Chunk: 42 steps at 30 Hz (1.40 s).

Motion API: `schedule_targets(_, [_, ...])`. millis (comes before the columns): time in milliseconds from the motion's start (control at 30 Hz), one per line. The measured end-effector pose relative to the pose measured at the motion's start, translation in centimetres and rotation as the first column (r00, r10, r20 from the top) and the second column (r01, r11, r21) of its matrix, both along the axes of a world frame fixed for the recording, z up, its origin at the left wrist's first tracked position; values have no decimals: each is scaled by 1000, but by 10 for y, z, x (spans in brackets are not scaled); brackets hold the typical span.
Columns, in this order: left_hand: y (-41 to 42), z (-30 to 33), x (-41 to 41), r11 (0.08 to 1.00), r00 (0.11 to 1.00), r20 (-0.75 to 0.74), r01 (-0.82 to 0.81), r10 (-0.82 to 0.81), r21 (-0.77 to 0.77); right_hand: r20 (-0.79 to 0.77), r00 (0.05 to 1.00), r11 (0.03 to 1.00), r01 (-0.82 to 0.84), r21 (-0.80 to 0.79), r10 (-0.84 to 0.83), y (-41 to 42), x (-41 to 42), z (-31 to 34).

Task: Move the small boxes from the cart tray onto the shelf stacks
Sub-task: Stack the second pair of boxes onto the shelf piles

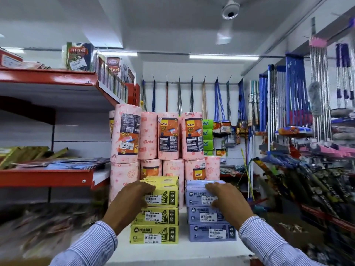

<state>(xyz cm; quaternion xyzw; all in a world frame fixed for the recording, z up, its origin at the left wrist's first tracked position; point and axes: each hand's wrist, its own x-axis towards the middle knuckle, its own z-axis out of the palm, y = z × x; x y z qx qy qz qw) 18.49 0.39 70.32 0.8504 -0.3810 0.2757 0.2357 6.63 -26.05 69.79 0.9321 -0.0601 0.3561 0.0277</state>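
Yellow boxes (154,215): we see printed card, slightly glossy, white paper price stickers.
Blue boxes (210,217): same card, we think.
Towel rolls (169,135): shiny plastic wrap.
Shelf (172,248): smooth white; edges glossy red-painted metal.
Sleeves (269,244): striped woven cloth.

"MIRACLE" and "30" stand on the yellow boxes (155,214) and on the blue boxes (209,214) just right of them; their white price stickers read "49.00". Behind the yellow boxes, the pink rolls (169,137) read "Gala KITCHEN TOWEL".

Yellow boxes (156,214): four, stacked. Blue boxes (209,215): four, stacked. Hands: two.
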Motion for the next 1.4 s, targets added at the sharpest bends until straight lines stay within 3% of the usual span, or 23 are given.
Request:
schedule_targets(133, [1, -8, 4, 1000, 999, 32, 24, -23, -13, 58, 998, 1000, -1, -18, 2, 20, -1, -4])
schedule_targets(233, [0, -11, 3, 999, 998, 57, 33, -32, -21, 141, 982, 991, -121, -59, 128, 50, 6, -16])
schedule_targets(400, [6, -17, 0, 999, 997, 72, 10, -7, -39, 109, 971, 966, -190, -178, 211, 98, 37, -27])
schedule_targets(700, [11, -24, 5, 990, 996, 83, 36, -25, -137, 90, 952, 953, -284, -109, 294, 108, 50, -24])
schedule_targets(833, [10, -29, 1, 994, 990, 142, 13, 3, -111, 122, 951, 952, -266, -150, 285, 106, 53, -29])
schedule_targets(967, [7, -42, 4, 994, 931, 357, -100, 75, 53, 139, 960, 953, -211, -217, 244, 95, 42, -40])
schedule_targets(1233, [-65, -55, -36, 991, 873, 474, 73, -117, 110, 168, 983, 973, -29, -228, 69, 22, -8, -43])
schedule_targets(1400, [-105, -48, -43, 997, 857, 510, 40, -69, 68, 90, 995, 971, -8, -241, 30, -14, -9, -47])
